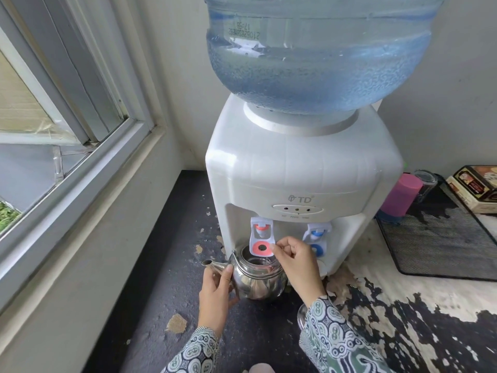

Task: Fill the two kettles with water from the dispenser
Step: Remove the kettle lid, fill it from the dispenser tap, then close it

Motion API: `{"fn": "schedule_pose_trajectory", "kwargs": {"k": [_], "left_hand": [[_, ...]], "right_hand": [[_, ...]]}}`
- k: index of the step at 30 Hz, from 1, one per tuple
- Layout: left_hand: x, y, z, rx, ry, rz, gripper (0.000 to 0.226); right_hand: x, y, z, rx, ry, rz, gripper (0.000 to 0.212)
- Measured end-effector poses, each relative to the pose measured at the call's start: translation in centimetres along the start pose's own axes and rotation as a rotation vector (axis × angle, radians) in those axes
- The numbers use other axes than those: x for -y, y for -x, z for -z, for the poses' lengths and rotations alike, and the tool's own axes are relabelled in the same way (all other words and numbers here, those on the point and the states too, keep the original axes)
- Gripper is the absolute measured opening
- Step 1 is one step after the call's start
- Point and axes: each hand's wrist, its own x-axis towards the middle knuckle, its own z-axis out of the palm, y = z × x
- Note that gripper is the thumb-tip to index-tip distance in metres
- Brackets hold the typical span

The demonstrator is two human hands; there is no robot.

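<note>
A white water dispenser [301,170] with a big blue bottle [317,55] on top stands on the counter. A shiny steel kettle [255,278], lid off, sits under the red tap lever [262,239], spout pointing left. My left hand [216,294] grips the kettle's left side near the spout. My right hand [298,262] has its fingers curled, with thumb and fingertips pinching the right edge of the red lever's paddle. The blue tap [317,238] is partly hidden behind that hand. Only one kettle is in view.
A window frame [80,135] and sill run along the left. Right of the dispenser are a pink cup [402,195], a dark glass [426,184], a box [476,189] and a black mesh mat [443,246]. The dark counter surface [172,265] is peeling.
</note>
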Motion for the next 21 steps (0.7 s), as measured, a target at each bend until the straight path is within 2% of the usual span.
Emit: {"fn": "schedule_pose_trajectory", "kwargs": {"k": [2, 4, 7, 9, 12, 14, 18, 21], "left_hand": [[0.1, 0.0, 0.0, -0.001, 0.001, -0.002, 0.014], [0.0, 0.0, 0.0, 0.002, 0.001, -0.003, 0.016], [-0.1, 0.1, 0.2, 0.018, -0.007, -0.005, 0.012], [-0.1, 0.1, 0.4, 0.021, -0.014, -0.007, 0.01], [0.1, 0.3, 0.8, 0.043, -0.011, 0.007, 0.013], [0.4, 0.5, 1.1, 0.072, 0.003, 0.021, 0.008], [1.7, 1.3, 2.0, 0.109, 0.011, 0.025, 0.008], [3.0, 1.9, 2.8, 0.119, 0.004, 0.038, 0.012]], "right_hand": [[-0.1, 0.4, 0.3, -0.008, 0.078, 0.04, 0.009], [-0.4, 1.0, 0.7, 0.01, 0.158, 0.058, 0.012], [-1.3, 2.6, 1.1, 0.082, 0.241, 0.021, 0.026], [-1.9, 3.5, 1.0, 0.181, 0.26, -0.092, 0.043], [-3.0, 4.1, 0.5, 0.298, 0.112, -0.293, 0.071], [-3.2, 4.5, 0.1, 0.338, -0.061, -0.363, 0.069], [-3.4, 5.7, -0.6, 0.333, -0.238, -0.371, 0.045], [-3.8, 6.9, -0.7, 0.321, -0.281, -0.391, 0.049]]}}
